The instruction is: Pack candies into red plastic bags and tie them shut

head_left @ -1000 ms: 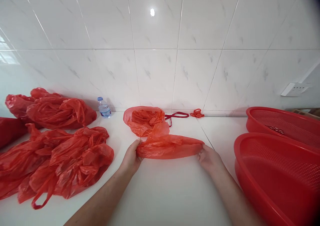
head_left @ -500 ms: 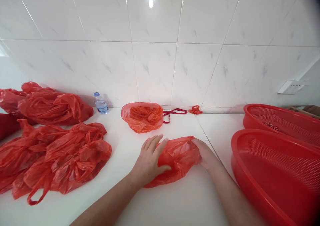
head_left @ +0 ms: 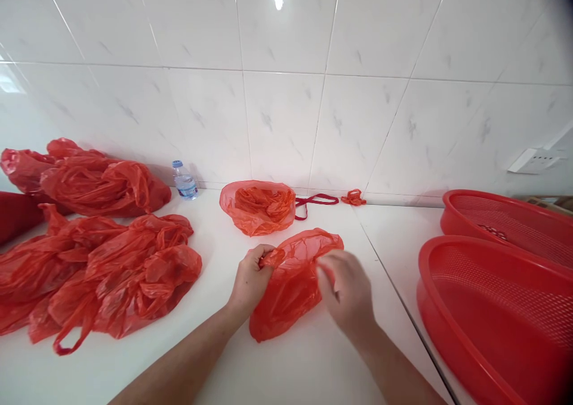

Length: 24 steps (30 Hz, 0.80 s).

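Note:
A crumpled red plastic bag [head_left: 289, 288] lies on the white counter [head_left: 286, 363] between both hands. My left hand [head_left: 249, 281] is closed, pinching the bag's upper left edge. My right hand [head_left: 347, 294] is slightly blurred and curled over the bag's right side, fingers gripping the plastic. Behind them an open red bag stuffed with more red bags [head_left: 258, 206] sits near the wall.
A heap of red plastic bags [head_left: 98, 261] covers the left of the counter. A small water bottle [head_left: 184, 180] stands by the tiled wall. A red strap [head_left: 316, 200] and a knotted red scrap [head_left: 353, 198] lie at the back. Two red mesh baskets [head_left: 496, 309] sit right.
The bag was stretched flat between both hands, then bunched. Now my left hand has closed into a pinch on its edge and my right hand has moved left over it.

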{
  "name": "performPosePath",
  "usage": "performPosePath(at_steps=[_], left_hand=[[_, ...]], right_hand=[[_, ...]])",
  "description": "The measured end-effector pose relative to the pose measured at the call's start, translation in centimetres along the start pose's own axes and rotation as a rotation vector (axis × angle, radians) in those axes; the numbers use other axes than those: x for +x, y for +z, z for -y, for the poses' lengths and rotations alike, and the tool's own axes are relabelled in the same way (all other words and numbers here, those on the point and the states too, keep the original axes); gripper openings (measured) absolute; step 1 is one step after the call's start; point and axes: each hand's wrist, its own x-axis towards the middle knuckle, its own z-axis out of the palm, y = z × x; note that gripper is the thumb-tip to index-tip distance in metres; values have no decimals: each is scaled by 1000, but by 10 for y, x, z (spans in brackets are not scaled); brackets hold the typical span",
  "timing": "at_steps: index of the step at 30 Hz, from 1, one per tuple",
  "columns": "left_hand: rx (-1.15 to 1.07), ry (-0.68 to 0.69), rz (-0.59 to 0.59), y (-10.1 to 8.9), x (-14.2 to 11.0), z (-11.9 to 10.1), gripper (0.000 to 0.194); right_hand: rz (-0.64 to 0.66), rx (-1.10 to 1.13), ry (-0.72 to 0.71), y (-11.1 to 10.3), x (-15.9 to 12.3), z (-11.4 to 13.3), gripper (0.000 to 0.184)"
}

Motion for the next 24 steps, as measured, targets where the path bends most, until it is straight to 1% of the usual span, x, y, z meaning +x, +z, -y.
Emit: performPosePath(at_steps=[2, 3, 4, 6, 9, 10, 12, 15, 18, 21, 22, 24], left_hand=[[-101, -28, 12, 1, -1, -2, 19], [-155, -50, 17, 1, 0, -2, 17], [-210, -75, 17, 0, 1, -3, 18], [-309, -112, -22, -5, 6, -3, 25], [-392, -100, -129, -13, 15, 0, 30], [-407, -92, -148, -16, 18, 2, 30], [-426, -83, -156, -19, 20, 4, 30], [-434, -72, -147, -20, 20, 5, 28], [-453, -37, -145, -19, 18, 1, 29], [-447, 32, -133, -19, 16, -3, 30], [-419, 67, -123, -18, 13, -4, 30], [-298, 169, -90, -14, 5, -5, 29]], right_hand=[[174, 44, -96, 9, -6, 16, 22], [247, 31, -99, 13, -8, 19, 25], [306, -14, -68, 16, -9, 17, 27], [390, -176, 78, 19, -9, 5, 28], [473, -403, 346, 14, -4, -24, 31], [486, -435, 416, 11, -2, -32, 32], [499, -440, 506, 6, 1, -41, 35], [523, -405, 571, 4, 3, -43, 41], [532, -416, 621, 7, 3, -42, 50], [488, -434, 607, 8, 3, -42, 56], [454, -437, 580, 9, 2, -41, 55], [356, -424, 489, 10, 0, -38, 43]])
